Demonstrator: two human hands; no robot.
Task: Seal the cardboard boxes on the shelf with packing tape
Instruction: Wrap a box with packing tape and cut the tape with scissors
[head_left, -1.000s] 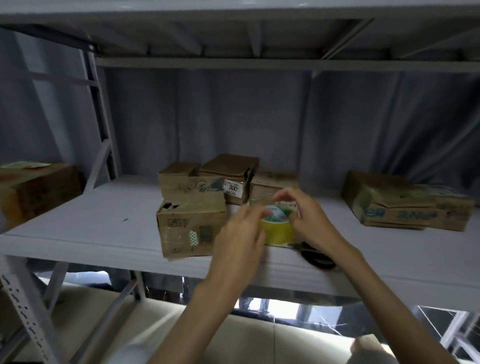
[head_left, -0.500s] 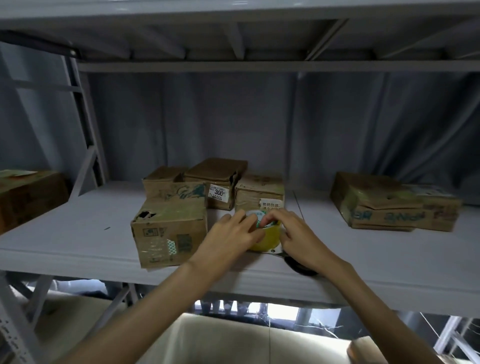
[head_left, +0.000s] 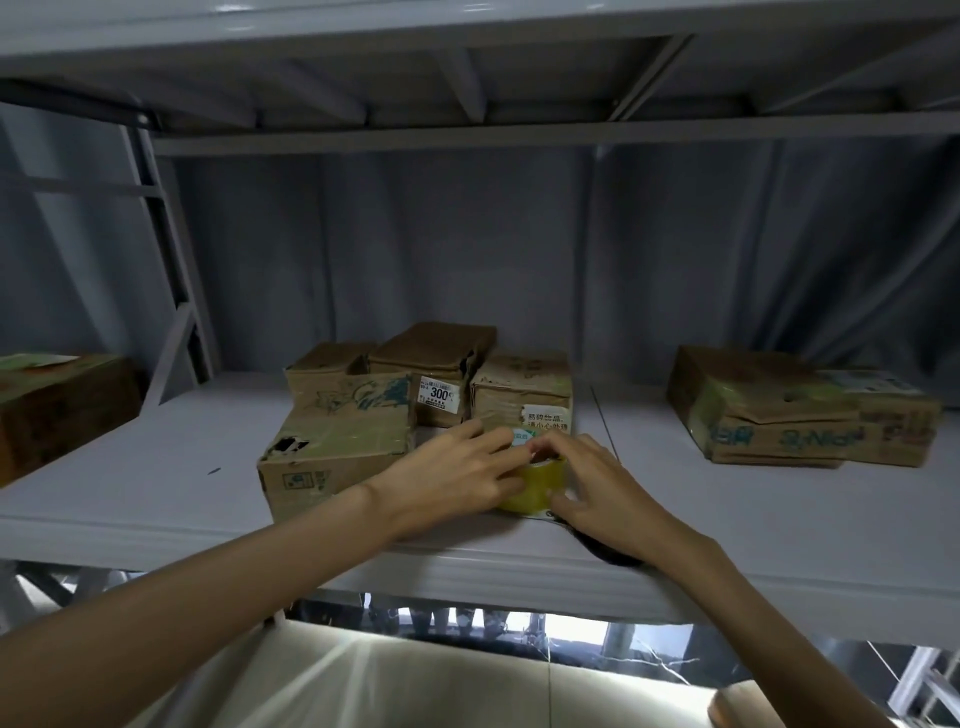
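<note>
The tape roll (head_left: 535, 480) stands on the shelf (head_left: 753, 525) between the two hands, just right of the front box (head_left: 335, 467). The left hand (head_left: 452, 480) covers the roll's left side, fingers curled round it; the right hand (head_left: 597, 493) cups the right side, thumb against the yellow face and fingertips (head_left: 540, 447) pinching at the top edge beside the left fingers. Both hands grip the roll.

One roll of tape shows. Four boxes sit in a cluster: the front box with a torn hole in its top corner, and three behind it, of which the middle box (head_left: 439, 374) bears a "300" label and the right box (head_left: 522, 389) a white label with print. Well right of the roll lie two flatter boxes (head_left: 763, 410), touching. One more box (head_left: 62, 410) sits far left of the roll. A dark object (head_left: 602, 551), partly hidden, lies under the right wrist at the shelf's front edge.

Both forearms reach up and forward from below the shelf, converging on the roll, backs of the hands upward.
</note>
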